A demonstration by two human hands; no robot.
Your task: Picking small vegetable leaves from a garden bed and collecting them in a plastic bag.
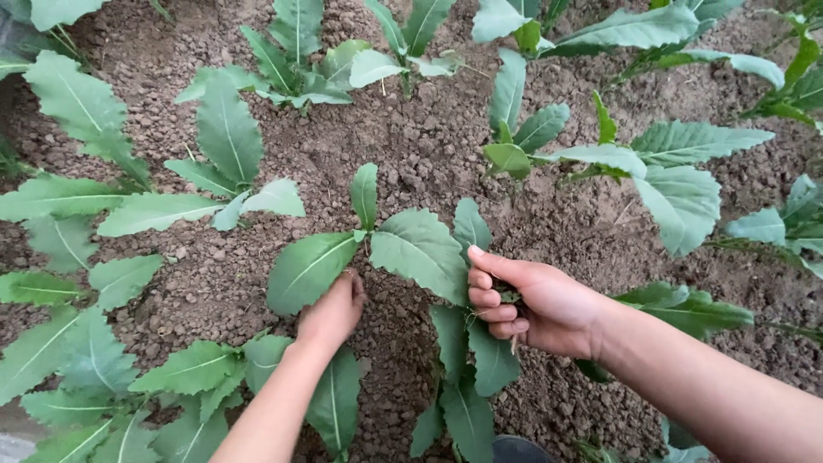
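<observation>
Two hands worked one seedling [403, 244]: left hand [333, 310] pinched its leaf base, right hand [536, 302] clenched uprooted leaves (beside it).

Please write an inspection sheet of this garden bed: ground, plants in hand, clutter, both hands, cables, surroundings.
Surface: brown crumbly soil, bare between the plants.
Job's things: small seedling with broad green leaves in the middle; bunch of pulled seedlings hanging from the right hand.
Clutter: dark rounded object at the bottom edge, unclear what.
Grips: left hand at the seedling's base, fingers in the soil; right hand closed around the bunch.
Cables: nothing seen.
Surroundings: more leafy plants all around.
</observation>
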